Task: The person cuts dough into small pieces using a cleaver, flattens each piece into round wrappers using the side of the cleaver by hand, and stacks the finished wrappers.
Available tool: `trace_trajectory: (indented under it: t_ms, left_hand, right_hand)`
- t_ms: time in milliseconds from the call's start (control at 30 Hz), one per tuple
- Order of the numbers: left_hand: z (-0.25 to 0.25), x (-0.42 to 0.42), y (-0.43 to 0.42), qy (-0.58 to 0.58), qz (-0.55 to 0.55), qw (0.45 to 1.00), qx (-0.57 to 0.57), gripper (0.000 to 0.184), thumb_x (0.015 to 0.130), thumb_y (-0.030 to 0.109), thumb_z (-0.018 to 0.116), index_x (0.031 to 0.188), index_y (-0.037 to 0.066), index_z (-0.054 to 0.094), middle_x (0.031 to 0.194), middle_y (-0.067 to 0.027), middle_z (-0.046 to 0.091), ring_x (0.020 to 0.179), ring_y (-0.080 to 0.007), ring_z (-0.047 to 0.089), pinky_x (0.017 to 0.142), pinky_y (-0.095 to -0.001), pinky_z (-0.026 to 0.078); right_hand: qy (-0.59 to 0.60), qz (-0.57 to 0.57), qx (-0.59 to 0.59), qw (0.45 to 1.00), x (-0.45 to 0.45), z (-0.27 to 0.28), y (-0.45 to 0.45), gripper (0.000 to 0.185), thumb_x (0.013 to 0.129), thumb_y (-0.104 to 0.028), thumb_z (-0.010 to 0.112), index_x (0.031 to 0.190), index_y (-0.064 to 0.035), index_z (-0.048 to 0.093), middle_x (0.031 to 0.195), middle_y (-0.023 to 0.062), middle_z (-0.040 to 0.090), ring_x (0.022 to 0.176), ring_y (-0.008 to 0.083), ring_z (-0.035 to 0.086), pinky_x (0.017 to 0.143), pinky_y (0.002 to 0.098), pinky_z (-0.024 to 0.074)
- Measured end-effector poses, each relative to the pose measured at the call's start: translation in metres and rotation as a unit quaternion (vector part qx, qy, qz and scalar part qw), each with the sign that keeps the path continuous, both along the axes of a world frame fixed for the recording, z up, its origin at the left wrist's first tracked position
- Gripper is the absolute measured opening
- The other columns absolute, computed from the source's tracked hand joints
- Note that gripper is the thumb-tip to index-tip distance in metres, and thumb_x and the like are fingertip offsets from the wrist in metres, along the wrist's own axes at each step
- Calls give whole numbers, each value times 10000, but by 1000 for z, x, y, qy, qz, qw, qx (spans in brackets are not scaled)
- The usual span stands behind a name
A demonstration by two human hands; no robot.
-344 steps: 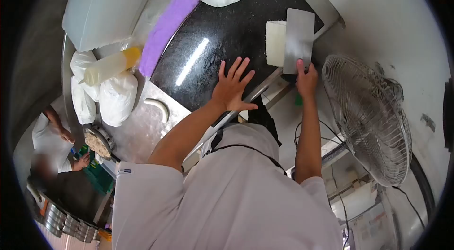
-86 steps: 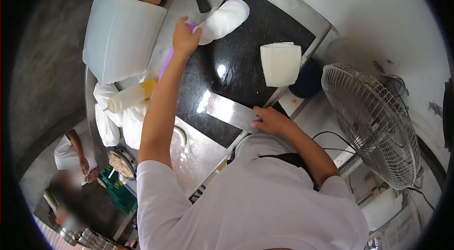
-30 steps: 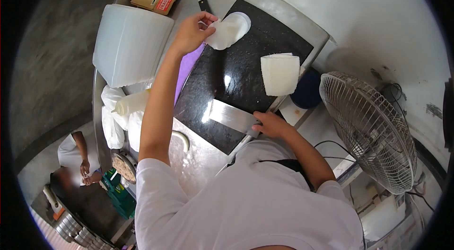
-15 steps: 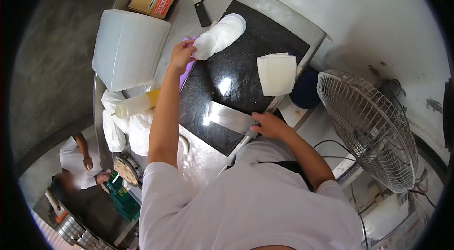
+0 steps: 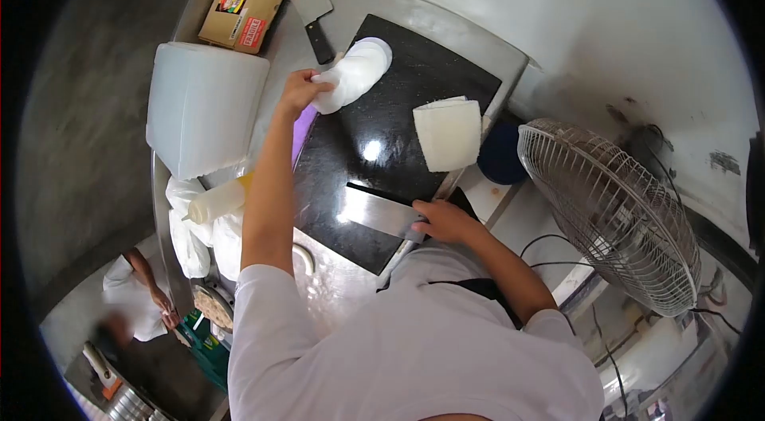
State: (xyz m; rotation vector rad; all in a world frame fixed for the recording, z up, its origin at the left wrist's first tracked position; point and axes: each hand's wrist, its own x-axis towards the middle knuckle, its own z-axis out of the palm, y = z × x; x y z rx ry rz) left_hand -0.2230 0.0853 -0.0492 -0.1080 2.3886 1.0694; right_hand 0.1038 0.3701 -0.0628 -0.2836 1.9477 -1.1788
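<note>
My left hand (image 5: 301,92) pinches the near end of a fanned-out row of thin round white sheets (image 5: 356,72); whether they are dough or paper I cannot tell. The row lies along the far left part of a shiny black board (image 5: 335,158). Close to the board's near edge, my right hand (image 5: 444,221) grips a cleaver (image 5: 374,210), its broad blade over the board and its handle mostly hidden by the fingers. A folded cream cloth (image 5: 448,134) rests at the board's right edge.
Another cleaver (image 5: 319,40) lies beyond the board, beside a cardboard box (image 5: 245,7). Left are a large translucent plastic stack (image 5: 207,106), a squeeze bottle (image 5: 215,202) and white bags (image 5: 189,242). A wire-caged fan (image 5: 610,214) stands right. Another person (image 5: 135,293) is at lower left.
The view has shifted slightly, so the board and items appear lower and further left. My left hand still pinches the sheets, and my right hand keeps hold of the cleaver.
</note>
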Motion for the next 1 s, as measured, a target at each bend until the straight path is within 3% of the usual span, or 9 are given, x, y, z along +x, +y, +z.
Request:
trace_trajectory:
  t_ms: [100,300,500,633,700,767,867,933,1000]
  left_hand:
    - [-4,-2,1,-51,30,994,90,326,767,146,830,1045,8,729,953,-102,740,826,-193,702,744,-346,560]
    - [29,2,42,-78,92,978,168,315,804,136,785,1077,36,662,938,-71,693,778,-187,667,666,-324,528]
    - [77,-4,100,-84,126,953,263,273,842,139,774,1076,41,675,979,-76,708,899,-181,683,792,-339,547]
    - [93,-4,112,-73,122,927,346,229,868,120,756,1072,47,682,988,-71,718,883,-162,690,791,-340,561]
    - [93,9,111,-62,155,931,326,215,871,115,755,1062,49,682,970,-69,718,841,-161,688,738,-332,558]
    - [76,19,104,-52,187,933,304,202,874,111,753,1053,51,681,952,-66,718,800,-161,685,684,-324,556]
    - [2,39,64,-81,224,935,262,225,840,123,798,1019,57,680,911,-60,716,716,-161,674,599,-312,543]
    - [-38,51,34,-76,238,966,60,243,799,152,845,959,69,681,869,-61,712,657,-169,660,558,-310,531]
    - [-34,62,30,-54,267,961,44,250,774,149,855,937,68,683,861,-65,709,663,-167,663,558,-310,531]
  right_hand:
    - [0,0,-13,1000,2,-6,2,338,952,-293,666,1174,-63,554,1096,235,682,1086,454,637,884,555,506]
    - [47,-21,-50,997,6,-18,-1,335,948,-289,684,1095,-22,547,974,250,689,966,478,654,800,544,498]
    - [43,4,-25,999,1,-11,-1,342,945,-292,692,1089,-19,544,970,248,692,966,478,654,798,546,498]
    - [42,-3,-20,999,4,-15,-2,356,948,-304,691,1111,-23,547,980,248,697,975,479,657,811,547,500]
    - [52,-9,-18,998,4,-13,-2,356,949,-304,691,1109,-22,546,982,251,698,978,480,658,815,547,502]
    - [2,14,-9,1000,1,-5,0,362,959,-313,677,1179,-63,536,1107,279,677,1090,482,635,910,567,493]
    - [51,-16,-25,998,8,-9,1,364,951,-297,688,1138,-23,538,1013,261,704,997,481,662,838,548,510]
    - [52,-2,-24,998,7,-11,1,367,950,-296,692,1139,-24,536,1010,259,705,992,484,662,836,550,511]
    - [53,8,-19,998,5,-12,2,370,948,-295,696,1141,-24,534,1007,258,706,986,487,662,833,551,511]
